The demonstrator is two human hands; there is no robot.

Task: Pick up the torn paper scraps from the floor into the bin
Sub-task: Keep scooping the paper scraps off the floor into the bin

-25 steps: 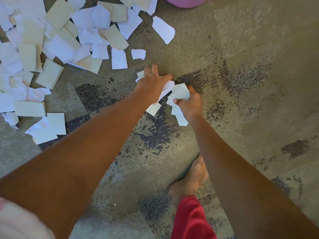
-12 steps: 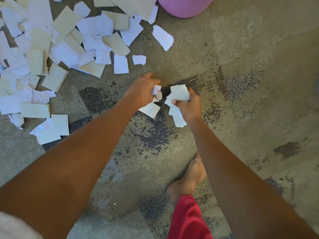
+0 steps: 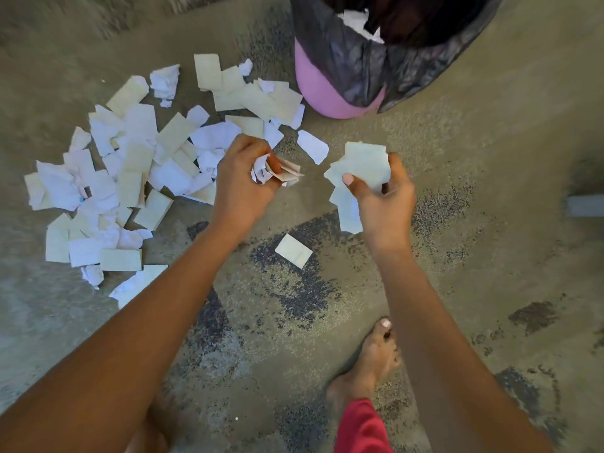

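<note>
Holding torn paper in both hands over a speckled concrete floor (image 3: 474,132), near a pink plastic bin (image 3: 322,93) with a black liner bag (image 3: 353,60).
I see the left hand (image 3: 243,188) curled round a crumpled white paper wad (image 3: 261,170), the right hand (image 3: 384,199) pinching a fan of flat pale scraps (image 3: 362,163). One pale rectangular scrap (image 3: 293,250) lies below the hands; a loose heap of white and cream scraps (image 3: 130,178) spreads left of the bin.

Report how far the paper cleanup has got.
Done: a few white scraps lie inside the black liner of the bin. In hand: the left hand grips a crumpled wad and the right hand holds a flat stack. Left: the large pile on the floor, a loose scrap below the hands, and a torn piece near the bin. Most remains.
</note>
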